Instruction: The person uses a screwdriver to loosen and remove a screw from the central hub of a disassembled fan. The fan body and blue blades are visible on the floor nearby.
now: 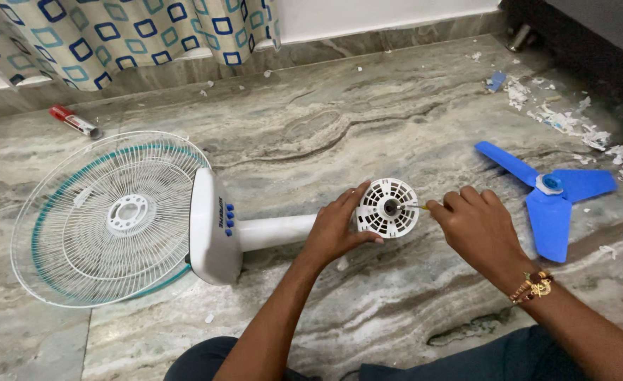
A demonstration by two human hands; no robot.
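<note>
On the veined grey marble floor [368,106], far left, a patterned curtain [114,32] of blue and teal squares hangs down to a small red and white tube [75,121] lying by the wall. Below it rests a round wire fan guard [107,219], thin white spokes ringed by 1 teal band, with a white plastic hub at its middle. Touching its right edge is the fan's white base [212,226], smooth and slab-like, with a row of blue buttons, lying on its side. A white pole [276,231] runs from it to the right, under my left hand [336,229].

My left hand wraps the near rim of the motor housing [387,208], a round white slotted plastic piece with a dark centre, fingers curled on its left side and thumb along the bottom. Just right of it, my right hand [477,229] is closed on a thin tool [416,207] whose tip meets the dark centre; most of the tool is hidden in my fist, so I cannot tell its kind. A beaded bracelet [533,286] sits on that wrist.

Further right, well apart, lies a glossy blue 3-blade propeller [554,204]. Torn paper scraps [572,123] litter the floor beyond it, blurred and cut off at the edge.
</note>
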